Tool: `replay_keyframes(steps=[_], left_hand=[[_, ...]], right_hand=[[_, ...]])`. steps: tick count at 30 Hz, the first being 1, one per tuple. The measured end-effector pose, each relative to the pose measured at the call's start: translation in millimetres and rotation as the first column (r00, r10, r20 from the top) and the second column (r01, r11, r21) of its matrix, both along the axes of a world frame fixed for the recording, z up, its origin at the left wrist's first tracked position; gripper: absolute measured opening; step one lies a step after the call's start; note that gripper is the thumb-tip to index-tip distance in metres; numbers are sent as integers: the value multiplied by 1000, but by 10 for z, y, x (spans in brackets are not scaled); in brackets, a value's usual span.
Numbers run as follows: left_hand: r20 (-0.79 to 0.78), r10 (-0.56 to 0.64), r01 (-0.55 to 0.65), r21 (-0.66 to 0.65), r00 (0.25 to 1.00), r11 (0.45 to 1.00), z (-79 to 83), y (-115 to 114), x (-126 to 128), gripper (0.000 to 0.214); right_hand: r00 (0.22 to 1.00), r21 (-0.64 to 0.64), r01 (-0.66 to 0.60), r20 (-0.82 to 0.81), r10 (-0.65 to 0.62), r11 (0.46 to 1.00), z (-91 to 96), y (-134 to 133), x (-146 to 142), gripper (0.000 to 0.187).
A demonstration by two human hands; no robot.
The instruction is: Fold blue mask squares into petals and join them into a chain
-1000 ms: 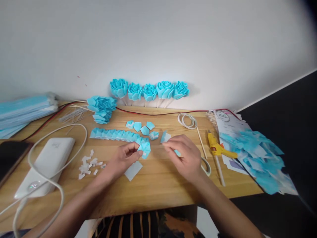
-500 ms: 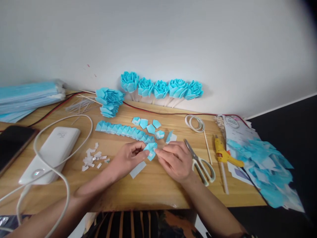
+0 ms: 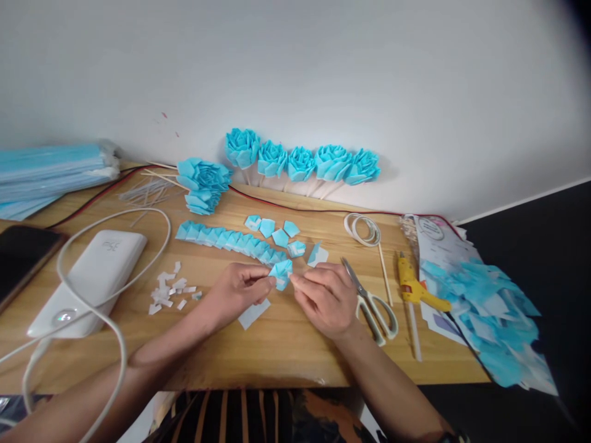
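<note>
Between my hands is a small folded blue-and-white petal [image 3: 281,272], held just above the table. My left hand [image 3: 242,286] pinches its left side with thumb and forefinger. On its right edge, the fingertips of my right hand [image 3: 327,296] are pressed together. A white strip [image 3: 253,314] lies under my left hand. Behind the petal runs an overlapping row of folded blue petals [image 3: 226,239]. Several loose petals [image 3: 279,237] lie beyond it, and a blue-and-white scrap [image 3: 317,254] sits just behind my right hand.
Scissors [image 3: 372,301] and a yellow glue gun [image 3: 410,282] lie to the right, near tape rolls [image 3: 362,230] and a pile of blue pieces [image 3: 498,320]. Blue flowers [image 3: 272,159] lean on the wall. At left are white clippings [image 3: 170,289], a power bank [image 3: 95,286] and a phone [image 3: 23,261].
The petal between my fingers has turned and tilted slightly, and its lower tip no longer points straight down. Both hands stay nearly in place; the whole view has shifted a little.
</note>
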State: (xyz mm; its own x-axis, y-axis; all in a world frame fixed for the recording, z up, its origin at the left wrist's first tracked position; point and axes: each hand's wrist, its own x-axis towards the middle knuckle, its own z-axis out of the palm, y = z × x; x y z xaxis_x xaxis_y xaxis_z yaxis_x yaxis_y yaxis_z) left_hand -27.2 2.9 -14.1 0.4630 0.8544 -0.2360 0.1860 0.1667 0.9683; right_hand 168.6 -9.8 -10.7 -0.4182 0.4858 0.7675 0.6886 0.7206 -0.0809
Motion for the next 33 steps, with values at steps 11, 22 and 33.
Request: replay_keyframes(steps=[11,22,33], left_hand=[[76,-28,29,-16,997,999,71,-13,-4,38],[68,-21,22,-13,997,1000,56,-7,-10,38],[45,-30,31,-20,999,999,57,-2,-10,36]], right_hand=[[996,4,-90,1,90,996,20,10,15,17],[997,-19,-81,-13,80,997,-13,-6,37,27],[995,-45,-100,-7,99,994,-3,-3,55,28]])
